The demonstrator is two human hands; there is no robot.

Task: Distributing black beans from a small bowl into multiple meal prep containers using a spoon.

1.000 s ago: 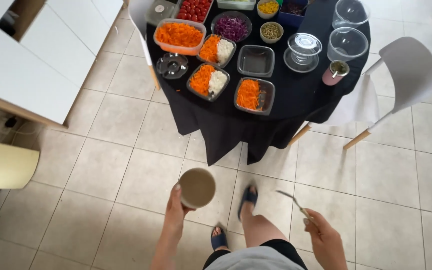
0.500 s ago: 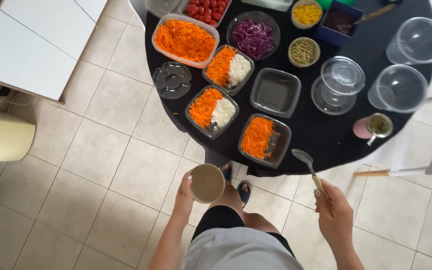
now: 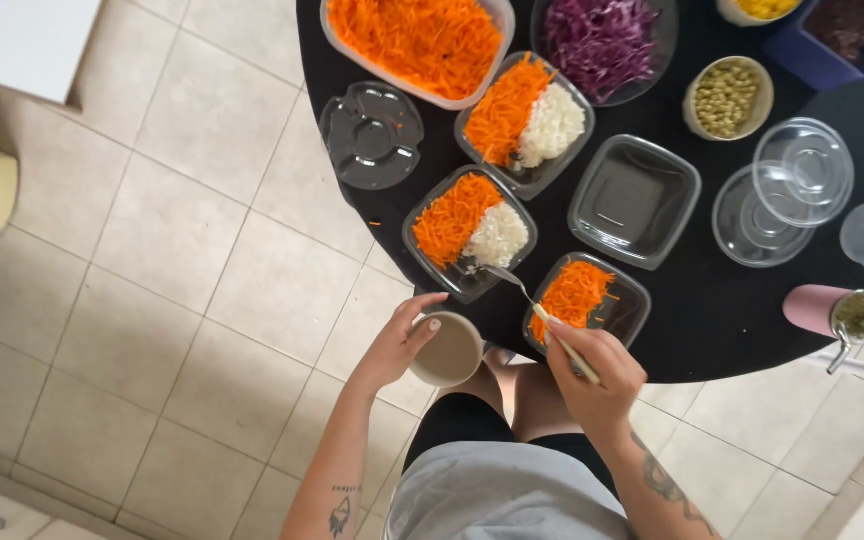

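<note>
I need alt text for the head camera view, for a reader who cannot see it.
Seen from above, the left hand holds a small beige bowl at the edge of a round black table. The right hand points a fork into a clear container of grated carrot and white shreds.

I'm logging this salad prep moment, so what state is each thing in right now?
left hand: gripping the small bowl
small bowl: held level beside the table edge
right hand: holding the spoon
spoon: tip over the near carrot tray
near carrot tray: uncovered, half carrot, half white shreds
square tray: empty
</note>
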